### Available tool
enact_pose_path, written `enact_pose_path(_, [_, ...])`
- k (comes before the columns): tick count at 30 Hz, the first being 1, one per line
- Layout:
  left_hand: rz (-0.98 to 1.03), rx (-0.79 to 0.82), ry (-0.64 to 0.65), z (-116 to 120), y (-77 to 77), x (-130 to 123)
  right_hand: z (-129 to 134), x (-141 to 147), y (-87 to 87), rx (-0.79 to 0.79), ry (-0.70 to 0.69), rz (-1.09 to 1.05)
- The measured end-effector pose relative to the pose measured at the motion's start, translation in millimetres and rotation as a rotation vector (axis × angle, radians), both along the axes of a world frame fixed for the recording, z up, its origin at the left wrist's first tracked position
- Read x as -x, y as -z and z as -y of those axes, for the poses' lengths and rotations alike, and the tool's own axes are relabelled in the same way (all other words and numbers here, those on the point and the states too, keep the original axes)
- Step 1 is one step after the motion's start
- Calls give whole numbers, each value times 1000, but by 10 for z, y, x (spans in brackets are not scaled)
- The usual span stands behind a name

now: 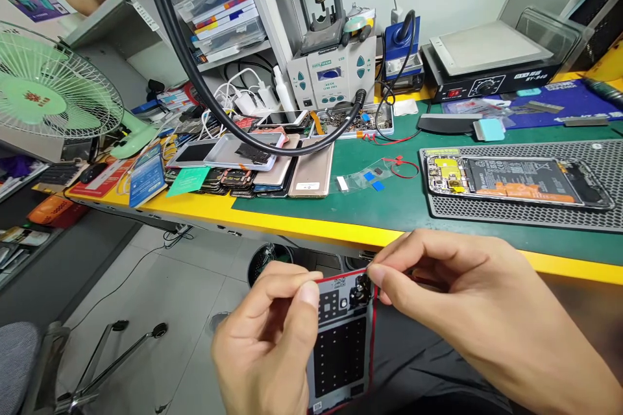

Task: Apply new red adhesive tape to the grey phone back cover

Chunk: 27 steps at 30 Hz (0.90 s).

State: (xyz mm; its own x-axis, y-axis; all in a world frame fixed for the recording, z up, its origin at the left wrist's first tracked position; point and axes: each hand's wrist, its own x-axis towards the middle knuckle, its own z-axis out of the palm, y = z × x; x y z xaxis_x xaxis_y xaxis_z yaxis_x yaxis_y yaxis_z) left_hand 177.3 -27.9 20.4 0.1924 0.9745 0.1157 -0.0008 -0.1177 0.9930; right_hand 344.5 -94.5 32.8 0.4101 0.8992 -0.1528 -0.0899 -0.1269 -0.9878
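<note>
A phone back cover (341, 337) hangs upright below the bench edge, its inner side facing me. It has black pads, a camera cutout and a thin red strip along its rim. My left hand (272, 331) is closed on its top left edge, thumb on the inner face. At the top right corner, by the camera cutout, the thumb and fingers of my right hand (438, 279) pinch the red-edged rim. Whether they hold the cover or only the strip is hidden. An opened phone (518, 180) with battery and board exposed lies on a grey perforated mat (487, 215).
Stacked phones and parts (311, 168) lie left on the green bench mat (360, 211). A thick black hose (195, 74) arcs across from a soldering station (333, 78). A heating plate (491, 52) stands at back right. Clear film with blue tabs (372, 178) lies mid-bench. A green fan (43, 91) stands left.
</note>
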Motion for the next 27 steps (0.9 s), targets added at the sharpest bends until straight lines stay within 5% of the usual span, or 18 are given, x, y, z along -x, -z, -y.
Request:
enact_pose_path(13, [24,-6,115,1,2,23,6,-35,63,-31,17,28])
enact_pose_path(27, [49,-19,105,11,42,40,47,-26,195,-34,-10,-26])
